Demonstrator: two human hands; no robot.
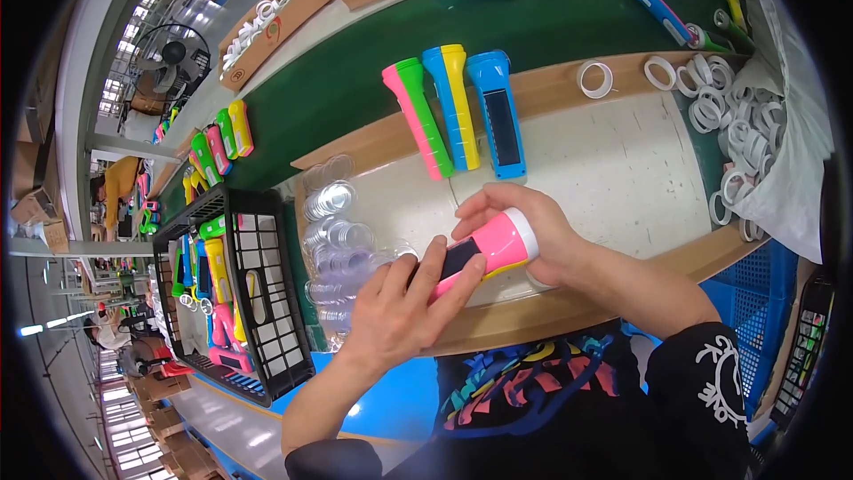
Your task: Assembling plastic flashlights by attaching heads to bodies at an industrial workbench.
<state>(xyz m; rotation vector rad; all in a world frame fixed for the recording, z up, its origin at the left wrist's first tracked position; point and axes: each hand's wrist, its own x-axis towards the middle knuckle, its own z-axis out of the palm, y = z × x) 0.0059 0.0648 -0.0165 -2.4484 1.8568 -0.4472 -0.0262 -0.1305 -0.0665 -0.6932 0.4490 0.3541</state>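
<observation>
Left hand [404, 302] grips the handle end of a pink flashlight [480, 253]; right hand [524, 222] wraps its white-ringed head. Long axis runs lower-left to upper-right, head toward the right, low over the white work surface [613, 169]. Black crate [267, 293] at left holds assorted coloured flashlights.

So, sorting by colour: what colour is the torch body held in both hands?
Pink plastic torch body, seen in the head view.
</observation>
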